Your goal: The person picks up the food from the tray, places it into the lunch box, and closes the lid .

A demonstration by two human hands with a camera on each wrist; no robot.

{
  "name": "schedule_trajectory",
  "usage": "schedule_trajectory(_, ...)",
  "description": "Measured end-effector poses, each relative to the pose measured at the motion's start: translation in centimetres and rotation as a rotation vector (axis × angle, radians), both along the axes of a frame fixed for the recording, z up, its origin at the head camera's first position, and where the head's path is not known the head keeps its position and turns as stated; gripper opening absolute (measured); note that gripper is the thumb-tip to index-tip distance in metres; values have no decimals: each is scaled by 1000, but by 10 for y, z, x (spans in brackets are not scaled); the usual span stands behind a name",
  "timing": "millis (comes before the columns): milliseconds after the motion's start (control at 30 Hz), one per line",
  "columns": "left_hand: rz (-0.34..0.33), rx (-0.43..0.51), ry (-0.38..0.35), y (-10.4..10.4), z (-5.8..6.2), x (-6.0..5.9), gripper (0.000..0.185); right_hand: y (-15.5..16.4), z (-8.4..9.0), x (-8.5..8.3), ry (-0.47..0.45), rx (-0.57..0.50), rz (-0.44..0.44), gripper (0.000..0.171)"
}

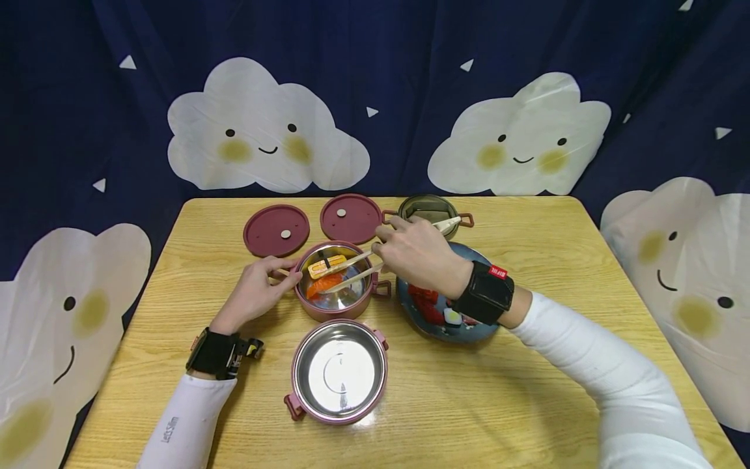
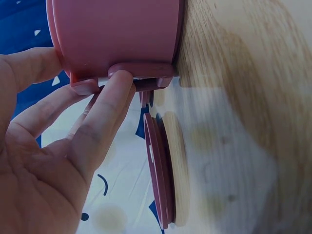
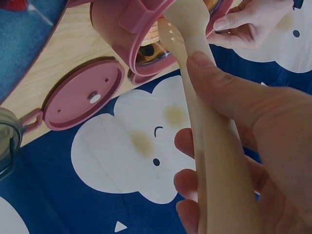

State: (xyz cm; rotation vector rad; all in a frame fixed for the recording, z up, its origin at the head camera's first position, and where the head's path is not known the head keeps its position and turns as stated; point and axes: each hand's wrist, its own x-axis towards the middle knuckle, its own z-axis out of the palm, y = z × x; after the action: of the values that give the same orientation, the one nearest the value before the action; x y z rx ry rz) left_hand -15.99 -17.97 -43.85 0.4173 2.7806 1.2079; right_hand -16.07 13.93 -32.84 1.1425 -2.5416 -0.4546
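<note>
1. Chopsticks (image 1: 375,262) are pinched in the right hand (image 1: 418,255), fingers curled round the shafts; their tips reach into the pink steel-lined bowl (image 1: 336,281) at the middle of the tabletop (image 1: 527,391).
2. Tips sit on or at a yellow egg sushi piece (image 1: 328,265) inside that bowl; cannot tell if it is lifted or resting.
3. An orange salmon piece (image 1: 324,285) lies in the same bowl, just below the egg piece.
4. Left hand (image 1: 258,291) steadies the bowl from its left side, fingers fairly straight; in the left wrist view a fingertip (image 2: 119,80) presses the bowl's side latch (image 2: 141,72), nothing gripped.
5. Right wrist view: the pale chopsticks run up from the curled fingers (image 3: 234,92) to the bowl rim.
6. Blue plate (image 1: 410,306) just right of the bowl, partly under the right wrist; red pieces (image 1: 424,303) and a roll slice (image 1: 452,317) lie on it.
7. A second pink bowl (image 1: 340,371) stands near the front edge, just below the first; only bare steel shows inside.
8. Two pink lids (image 1: 277,230) (image 1: 351,218) lie flat behind the bowl, side by side.
9. An olive-green lid with clips (image 1: 428,208) sits behind the right hand.
10. Black straps on both wrists, white sleeves.
</note>
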Motion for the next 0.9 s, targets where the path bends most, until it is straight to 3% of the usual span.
schedule_trajectory(667,-3,3,11,-1,-1,0,38,3,0,0,1,14,-9,30)
schedule_trajectory(900,-3,3,12,-1,-1,0,38,12,10,2,-46,27,-48,34)
